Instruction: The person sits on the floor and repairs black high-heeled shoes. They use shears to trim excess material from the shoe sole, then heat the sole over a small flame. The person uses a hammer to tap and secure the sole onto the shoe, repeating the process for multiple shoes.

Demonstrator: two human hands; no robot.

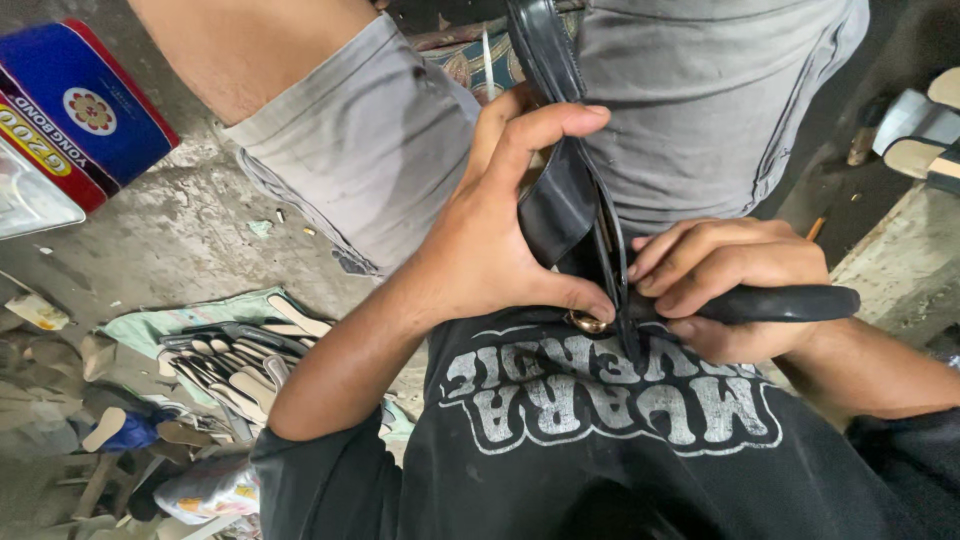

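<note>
Black leather piece (560, 200) is lying pinched against the person's lap, the left hand (500, 240) curling tightly around its folded edge beside a small brass fitting (588, 322). The right hand (735, 285) is gripping a black-handled tool (780, 303), working tip hidden; pressing so near the left thumb, it is risking a slip into skin or leather.
</note>
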